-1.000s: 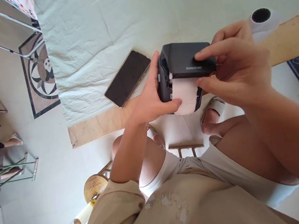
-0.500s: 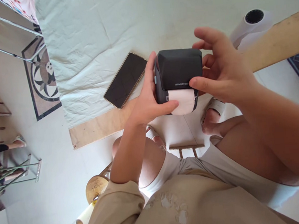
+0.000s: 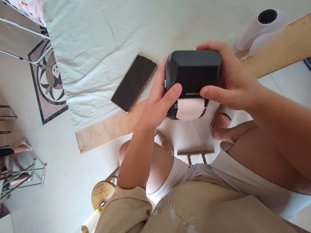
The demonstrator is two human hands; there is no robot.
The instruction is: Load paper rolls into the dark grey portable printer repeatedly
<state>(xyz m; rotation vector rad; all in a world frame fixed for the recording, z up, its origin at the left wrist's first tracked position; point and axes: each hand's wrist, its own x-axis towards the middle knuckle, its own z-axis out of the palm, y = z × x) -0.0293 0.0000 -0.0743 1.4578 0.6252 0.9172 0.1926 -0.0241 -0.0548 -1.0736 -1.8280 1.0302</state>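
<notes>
Between my two hands is a black label printer (image 3: 195,74) with "NIIMBOT" lettering, held above the table's near edge. A strip of white label paper (image 3: 191,109) sticks out of its near end. My left hand (image 3: 161,101) grips the printer's left side, its thumb lying on top beside the lettering. My right hand (image 3: 230,78) wraps round the right side, thumb on the top face near the paper; its other fingers are mostly hidden behind the printer. On the cloth to the left lies a smartphone (image 3: 134,83) with a dark screen, apart from both hands.
A pale cloth (image 3: 90,39) covers the table, with a bare wooden edge (image 3: 105,132) in front. A white cylindrical device (image 3: 256,29) stands at the right. Below are a round wooden stool (image 3: 102,194) and a clear tube (image 3: 82,231). Another person's foot (image 3: 25,145) shows at far left.
My right hand has closed round the printer's right side. My left thumb has moved from the paper up onto the printer's top, and the printer has tilted and shifted slightly right.
</notes>
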